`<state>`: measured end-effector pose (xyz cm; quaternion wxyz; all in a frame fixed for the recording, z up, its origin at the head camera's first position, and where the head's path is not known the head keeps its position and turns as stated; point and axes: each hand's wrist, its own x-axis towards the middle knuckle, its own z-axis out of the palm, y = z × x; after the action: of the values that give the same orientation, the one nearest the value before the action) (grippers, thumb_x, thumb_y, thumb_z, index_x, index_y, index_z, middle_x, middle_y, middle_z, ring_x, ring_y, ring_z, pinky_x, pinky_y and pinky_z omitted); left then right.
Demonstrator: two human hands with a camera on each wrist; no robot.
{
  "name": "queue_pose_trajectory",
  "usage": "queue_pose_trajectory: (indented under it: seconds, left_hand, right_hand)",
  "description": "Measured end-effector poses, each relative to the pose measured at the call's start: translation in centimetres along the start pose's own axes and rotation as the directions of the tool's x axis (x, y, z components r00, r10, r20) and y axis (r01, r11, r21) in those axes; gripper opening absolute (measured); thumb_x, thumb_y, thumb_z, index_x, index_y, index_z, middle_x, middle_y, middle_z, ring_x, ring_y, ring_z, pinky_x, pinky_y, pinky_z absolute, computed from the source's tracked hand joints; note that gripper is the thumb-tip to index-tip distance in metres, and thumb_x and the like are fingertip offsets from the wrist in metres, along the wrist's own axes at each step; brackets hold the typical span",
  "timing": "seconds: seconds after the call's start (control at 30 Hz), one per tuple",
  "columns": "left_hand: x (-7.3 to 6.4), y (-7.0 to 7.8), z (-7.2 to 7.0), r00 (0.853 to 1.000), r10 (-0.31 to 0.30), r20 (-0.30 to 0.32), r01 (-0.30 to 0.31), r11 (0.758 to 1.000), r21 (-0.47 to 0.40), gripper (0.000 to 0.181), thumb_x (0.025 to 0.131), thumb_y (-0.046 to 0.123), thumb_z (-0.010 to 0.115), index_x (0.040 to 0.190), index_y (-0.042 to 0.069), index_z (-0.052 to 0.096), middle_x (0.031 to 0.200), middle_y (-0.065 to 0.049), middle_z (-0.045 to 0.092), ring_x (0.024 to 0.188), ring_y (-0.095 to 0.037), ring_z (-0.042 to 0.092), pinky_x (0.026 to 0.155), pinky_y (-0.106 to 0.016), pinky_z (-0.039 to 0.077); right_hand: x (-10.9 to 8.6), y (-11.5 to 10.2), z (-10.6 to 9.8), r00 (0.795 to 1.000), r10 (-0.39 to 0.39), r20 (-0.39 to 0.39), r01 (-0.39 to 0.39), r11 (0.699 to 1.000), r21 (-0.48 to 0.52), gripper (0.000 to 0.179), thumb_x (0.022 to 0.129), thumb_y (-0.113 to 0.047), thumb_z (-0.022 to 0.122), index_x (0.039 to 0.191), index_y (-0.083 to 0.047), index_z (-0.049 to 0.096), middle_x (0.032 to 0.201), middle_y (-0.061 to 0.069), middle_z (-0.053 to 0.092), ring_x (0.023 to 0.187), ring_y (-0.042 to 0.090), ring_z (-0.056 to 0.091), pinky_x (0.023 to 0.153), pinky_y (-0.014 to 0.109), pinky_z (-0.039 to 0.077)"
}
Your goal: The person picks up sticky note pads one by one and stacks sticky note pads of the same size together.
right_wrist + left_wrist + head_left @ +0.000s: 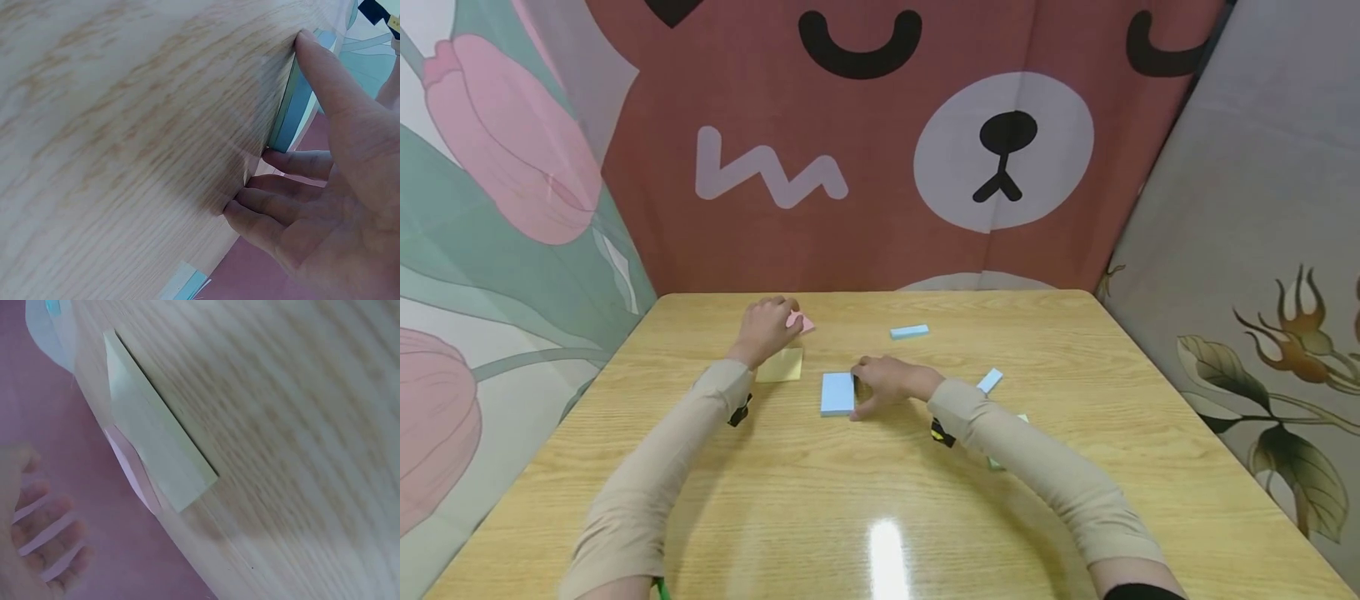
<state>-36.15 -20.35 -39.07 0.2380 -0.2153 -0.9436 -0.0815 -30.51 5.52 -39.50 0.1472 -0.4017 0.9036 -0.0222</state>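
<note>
Table (820,517): wood-grain, smooth, glossy, shows glare. On table: blue pad (837,394), yellow pad (780,368), pink pad (807,322), all matt paper by look. Behind table: printed cloth (880,250), matt, lightly creased. Over table: matt cloth sleeves (651,471).

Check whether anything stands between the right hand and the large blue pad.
Nothing visible does: the right hand is at the right edge of the large blue pad, with no other item between them.

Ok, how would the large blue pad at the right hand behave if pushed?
The large blue pad looks thick and block-like, so probably fairly stiff. Lying flat on the smooth-looking table, it would likely slide rather than tip.
</note>
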Motion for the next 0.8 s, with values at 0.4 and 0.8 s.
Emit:
queue_pose_trajectory:
  seconds: [0.4,0.8]
  left_hand:
    - [0.6,-1.4,0.3,0.978,-0.153,0.141,0.155,0.988,-0.004,0.038,0.097,0.03,0.062,0.12,0.0,0.063,0.117,-0.024,0.063,0.107,-0.046,0.059,0.089,-0.061,0.045]
    - [0.5,-2.5,0.3,0.919,-0.281,0.276,0.3,0.954,-0.029,0.062,0.097,0.042,0.059,0.135,-0.005,0.051,0.132,-0.027,0.052,0.121,-0.045,0.048,0.098,-0.06,0.041]
  right_hand:
    - [0.4,0.2,0.2,1.0,-0.01,-0.005,0.01,1.0,-0.019,0.086,0.089,-0.057,0.066,0.147,0.001,0.041,0.147,0.02,0.044,0.127,0.028,0.051,0.104,0.038,0.042]
    - [0.2,0.2,0.1,1.0,-0.006,0.006,0.006,1.0,-0.016,0.086,0.09,-0.057,0.065,0.149,0.001,0.039,0.149,0.021,0.041,0.129,0.029,0.049,0.108,0.041,0.038]
